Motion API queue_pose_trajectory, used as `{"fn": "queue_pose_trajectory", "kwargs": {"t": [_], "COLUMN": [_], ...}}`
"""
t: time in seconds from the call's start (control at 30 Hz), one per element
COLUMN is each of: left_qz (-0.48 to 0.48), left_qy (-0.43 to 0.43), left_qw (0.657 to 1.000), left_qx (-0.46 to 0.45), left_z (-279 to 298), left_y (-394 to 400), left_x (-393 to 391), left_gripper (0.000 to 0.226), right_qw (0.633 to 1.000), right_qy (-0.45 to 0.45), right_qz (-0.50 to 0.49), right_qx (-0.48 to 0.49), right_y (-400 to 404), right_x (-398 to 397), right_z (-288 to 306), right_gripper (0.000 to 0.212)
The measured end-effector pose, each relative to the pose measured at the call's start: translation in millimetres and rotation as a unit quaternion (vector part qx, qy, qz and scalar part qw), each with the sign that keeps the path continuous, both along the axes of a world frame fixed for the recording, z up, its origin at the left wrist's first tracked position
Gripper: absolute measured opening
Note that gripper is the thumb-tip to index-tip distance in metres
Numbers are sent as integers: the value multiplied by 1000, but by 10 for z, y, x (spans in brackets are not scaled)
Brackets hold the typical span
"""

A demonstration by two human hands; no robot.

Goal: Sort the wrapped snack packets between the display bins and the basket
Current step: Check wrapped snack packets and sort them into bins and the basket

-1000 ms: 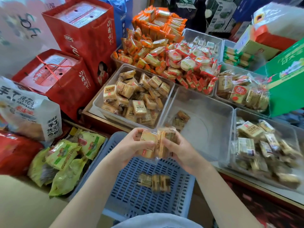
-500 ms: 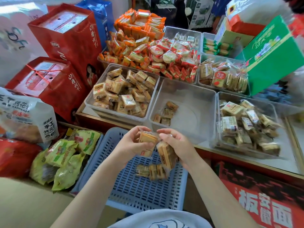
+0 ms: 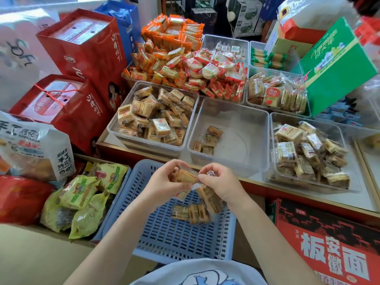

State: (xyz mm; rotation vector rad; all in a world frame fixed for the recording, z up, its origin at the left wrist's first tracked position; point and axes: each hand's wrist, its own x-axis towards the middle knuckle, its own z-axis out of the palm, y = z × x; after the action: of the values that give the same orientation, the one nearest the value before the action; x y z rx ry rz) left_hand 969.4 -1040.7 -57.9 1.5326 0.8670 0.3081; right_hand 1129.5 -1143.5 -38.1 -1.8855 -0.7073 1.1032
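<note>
Hands: left hand (image 3: 164,182) pinches one wrapped packet (image 3: 185,176); right hand (image 3: 221,182) pinches the strip (image 3: 207,197) hanging at 6 o'clock.
Change: a second ago both gripped one joined bundle; now it is separating.
Basket (image 3: 176,237): below, holding three packets (image 3: 190,213).
Meaning: singles are probably ready for the near-empty bin (image 3: 255,128) at 12 o'clock.

Ahead and to the left of the left hand (image 3: 164,183), the white snack bag (image 3: 35,149) reads "手工" and "KAOHUAJUAN". Below and to the right of the right hand (image 3: 221,185), the red carton (image 3: 329,249) bears large white "板安面". Far left, the pale bag (image 3: 18,56) carries the handwritten letters "SOFL". The snack packets' print is too small to read.
</note>
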Motion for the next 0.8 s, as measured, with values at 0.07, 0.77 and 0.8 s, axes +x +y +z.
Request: {"fn": "queue_pose_trajectory", "kwargs": {"t": [0.07, 0.77, 0.8], "left_qz": [4, 109, 109], "left_qy": [9, -122, -124], "left_qw": [1000, 979, 979], "left_qx": [-11, -121, -124], "left_z": [22, 159, 162], "left_y": [13, 36, 42], "left_x": [-12, 51, 52], "left_gripper": [38, 12, 12], "right_qw": [1000, 996, 996], "right_qy": [-9, 63, 64], "right_qz": [-10, -30, -29], "right_qx": [15, 56, 55], "right_y": [19, -30, -35], "right_x": [-11, -7, -1], "right_z": [7, 252, 254], "right_gripper": [2, 8, 9]}}
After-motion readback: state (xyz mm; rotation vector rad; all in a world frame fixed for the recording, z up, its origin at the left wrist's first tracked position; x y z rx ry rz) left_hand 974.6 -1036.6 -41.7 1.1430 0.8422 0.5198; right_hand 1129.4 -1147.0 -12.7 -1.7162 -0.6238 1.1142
